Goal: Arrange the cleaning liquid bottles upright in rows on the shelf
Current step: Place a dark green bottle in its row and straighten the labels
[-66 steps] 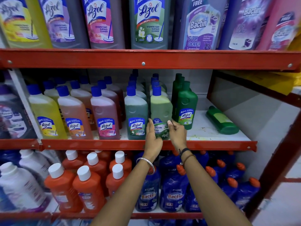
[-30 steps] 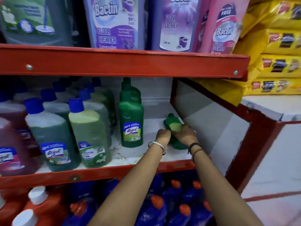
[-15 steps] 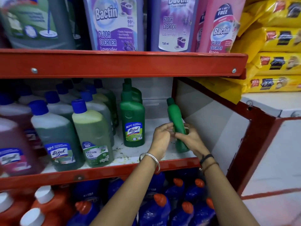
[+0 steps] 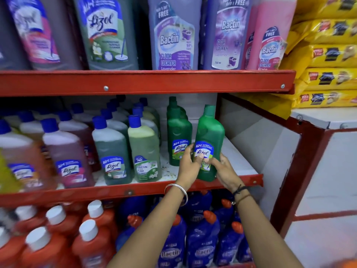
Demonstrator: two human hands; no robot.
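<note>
A dark green Lizol bottle (image 4: 209, 132) stands nearly upright at the front right of the middle shelf (image 4: 241, 161), its label facing me. My left hand (image 4: 188, 165) grips its lower left side and my right hand (image 4: 222, 169) grips its lower right side. Just left of it stands a row of green Lizol bottles (image 4: 178, 132) running to the back. Further left are rows of blue-capped bottles: a light green Bactin bottle (image 4: 144, 149), a grey-green Lizol bottle (image 4: 112, 151) and a pinkish Lizol bottle (image 4: 67, 157).
The red shelf rail (image 4: 116, 192) runs along the front. Large bottles fill the upper shelf (image 4: 146, 82). Orange bottles (image 4: 58, 238) and blue Bactin bottles (image 4: 201, 238) fill the lower shelf. Yellow packets (image 4: 328, 55) are stacked at right. Bare shelf surface lies right of the held bottle.
The green bottle lay on its side at the shelf's right; both hands raised it, turned its label to the front and brought it to the front edge.
</note>
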